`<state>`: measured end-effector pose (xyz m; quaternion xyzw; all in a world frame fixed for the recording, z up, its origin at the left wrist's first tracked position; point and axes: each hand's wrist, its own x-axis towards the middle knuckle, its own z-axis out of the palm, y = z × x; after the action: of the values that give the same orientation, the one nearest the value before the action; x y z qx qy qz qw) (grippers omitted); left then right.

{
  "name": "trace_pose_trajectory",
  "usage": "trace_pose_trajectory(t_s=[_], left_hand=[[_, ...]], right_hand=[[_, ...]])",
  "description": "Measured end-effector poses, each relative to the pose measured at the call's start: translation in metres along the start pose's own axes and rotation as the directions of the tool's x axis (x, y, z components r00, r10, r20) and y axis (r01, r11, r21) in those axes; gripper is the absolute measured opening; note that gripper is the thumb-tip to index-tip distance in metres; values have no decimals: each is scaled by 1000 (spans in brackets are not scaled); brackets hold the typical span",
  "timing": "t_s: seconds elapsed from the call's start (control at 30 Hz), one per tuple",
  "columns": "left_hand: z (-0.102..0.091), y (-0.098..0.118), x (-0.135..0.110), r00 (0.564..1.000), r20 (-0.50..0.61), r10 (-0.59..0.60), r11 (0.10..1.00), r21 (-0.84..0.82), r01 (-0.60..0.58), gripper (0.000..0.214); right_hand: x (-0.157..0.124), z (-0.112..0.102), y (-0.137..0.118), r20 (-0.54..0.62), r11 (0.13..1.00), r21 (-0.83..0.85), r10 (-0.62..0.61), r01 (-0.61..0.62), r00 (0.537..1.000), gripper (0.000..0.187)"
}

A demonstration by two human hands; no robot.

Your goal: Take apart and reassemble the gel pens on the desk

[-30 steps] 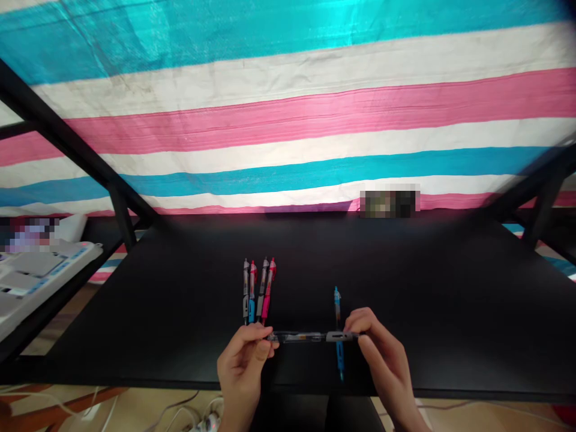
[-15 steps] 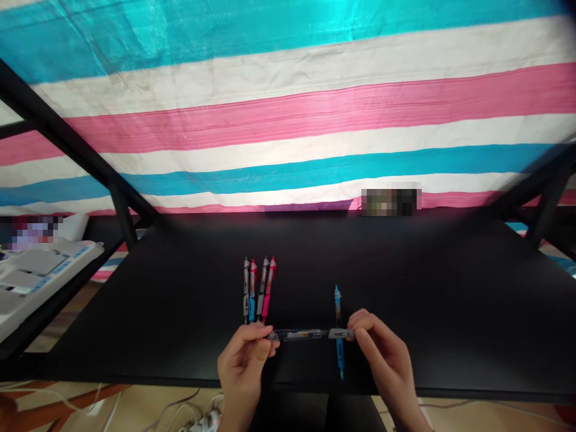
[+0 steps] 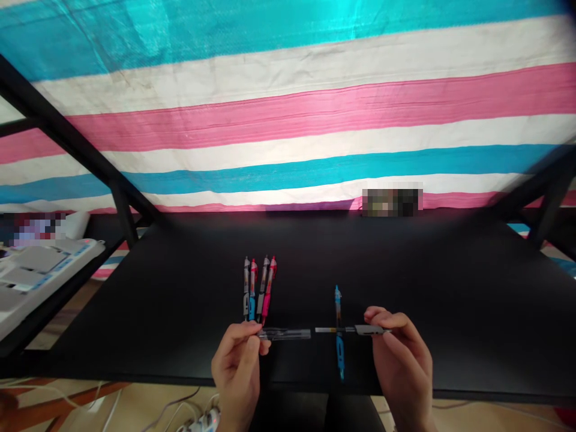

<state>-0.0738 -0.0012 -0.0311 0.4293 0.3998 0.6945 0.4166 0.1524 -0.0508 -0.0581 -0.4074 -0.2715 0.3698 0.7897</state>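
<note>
Fingers of the left hand point(image 3: 236, 360) were pinched on one end of a clear, glossy barrel point(image 3: 290, 333), and those of the right hand point(image 3: 402, 357) were clamped on a grey grip section point(image 3: 368, 330), whose thin refill point(image 3: 326, 330) pointed at the barrel, just apart from it, seemingly above the black tabletop point(image 3: 454, 294). A loose pinch could have let the slender refill slip; a low sweep could have rolled the blue pen point(image 3: 340, 351) beneath. Beyond lay four slim plastic pens point(image 3: 263, 288), before a creased, striped sheet point(image 3: 288, 114)
</note>
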Motion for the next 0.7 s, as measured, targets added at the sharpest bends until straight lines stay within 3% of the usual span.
trace_pose_trajectory(t_s=[0.57, 0.7], left_hand=[[1, 3, 0, 999, -2, -39, 999, -12, 39, 15], [4, 6, -5, 994, 19, -110, 994, 15, 109, 17]], right_hand=[[1, -1, 1, -1, 998, -58, -40, 40, 999, 10], [-2, -1, -1, 45, 989, -137, -57, 63, 997, 8]])
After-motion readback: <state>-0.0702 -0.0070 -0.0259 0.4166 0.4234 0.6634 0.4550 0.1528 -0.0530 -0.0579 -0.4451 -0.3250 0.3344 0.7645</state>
